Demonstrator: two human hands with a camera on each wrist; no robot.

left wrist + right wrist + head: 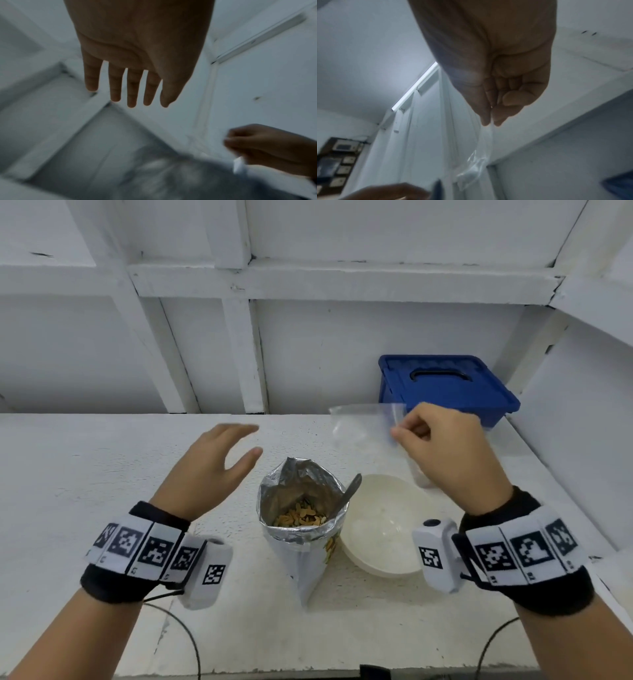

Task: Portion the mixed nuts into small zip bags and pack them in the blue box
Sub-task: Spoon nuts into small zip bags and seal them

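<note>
Your right hand (pixel 442 440) is in the right middle of the head view, and its thumb and fingers pinch the edge of a clear small zip bag (pixel 363 422) held up in the air. Your left hand (pixel 212 467) floats at the left middle with straight, slightly spread fingers and holds nothing. The open foil bag of mixed nuts (pixel 301 518) stands in the lower middle on the white table (pixel 85 474). A spoon (pixel 349 494) sticks out of it. A white bowl (pixel 383 525) sits just to its right. The blue box (pixel 445 388) sits at the upper right with its lid on.
</note>
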